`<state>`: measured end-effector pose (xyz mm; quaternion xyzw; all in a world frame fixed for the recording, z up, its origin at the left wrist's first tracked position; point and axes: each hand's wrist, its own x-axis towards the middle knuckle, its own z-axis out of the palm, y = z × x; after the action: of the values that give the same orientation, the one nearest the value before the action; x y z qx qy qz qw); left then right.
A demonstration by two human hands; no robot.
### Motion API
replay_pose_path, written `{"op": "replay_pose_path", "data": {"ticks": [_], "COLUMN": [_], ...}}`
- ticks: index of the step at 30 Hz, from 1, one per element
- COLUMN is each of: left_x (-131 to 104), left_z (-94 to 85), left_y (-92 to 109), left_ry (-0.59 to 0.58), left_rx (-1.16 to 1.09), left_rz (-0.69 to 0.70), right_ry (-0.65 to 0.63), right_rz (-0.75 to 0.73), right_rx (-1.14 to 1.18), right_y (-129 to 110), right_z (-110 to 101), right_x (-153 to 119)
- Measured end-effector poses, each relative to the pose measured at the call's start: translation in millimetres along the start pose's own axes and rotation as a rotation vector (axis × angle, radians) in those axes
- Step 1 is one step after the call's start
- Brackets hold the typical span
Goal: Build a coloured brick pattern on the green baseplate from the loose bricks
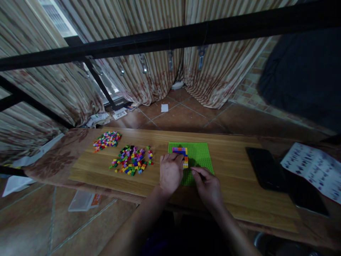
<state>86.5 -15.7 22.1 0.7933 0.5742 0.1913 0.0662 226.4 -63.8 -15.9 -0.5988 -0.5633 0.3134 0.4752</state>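
Observation:
A small build of coloured toy bricks (185, 160), with blue, orange, yellow and purple showing, sits on the green studded baseplate (201, 153). My left hand (171, 172) curls over the build's left and near side, with the fingers closed against it and hiding part of it. Low over the baseplate's near right part is my right hand (209, 185), thumb and index finger pinched together just right of the build. Whatever may be between those fingertips is too small and dark to make out.
Left of the baseplate lie a spread pile of loose bricks (133, 158) and a pile of smaller pieces (108, 139). A black tablet-like slab (265, 169) and a printed sheet (314, 169) are at the right of the wooden table (229, 156). A dark bar (149, 41) crosses beyond.

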Motion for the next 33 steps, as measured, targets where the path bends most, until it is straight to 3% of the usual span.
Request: {"op": "replay_pose_path", "data": {"ticks": [12, 23, 29, 33], "left_x": [2.2, -0.2, 0.4, -1.2], "left_z": [-0.7, -2.3, 0.8, 3.6], "left_y": [6.2, 0.5, -0.8, -1.3], "left_ry": [-0.043, 0.008, 0.019, 0.003], "left_rx": [0.061, 0.008, -0.029, -0.023], "left_rz": [-0.022, -0.068, -0.056, -0.018], "right_ry": [-0.008, 0.037, 0.088, 0.056], "right_rz": [-0.007, 0.021, 0.108, 0.176], "right_rx": [-0.018, -0.027, 0.025, 0.085], "right_y": [3.6, 2.6, 5.3, 6.0], "right_z": [-3.3, -4.2, 5.1, 13.4], "right_x": [7.1, 16.4, 32.6, 42.8]}}
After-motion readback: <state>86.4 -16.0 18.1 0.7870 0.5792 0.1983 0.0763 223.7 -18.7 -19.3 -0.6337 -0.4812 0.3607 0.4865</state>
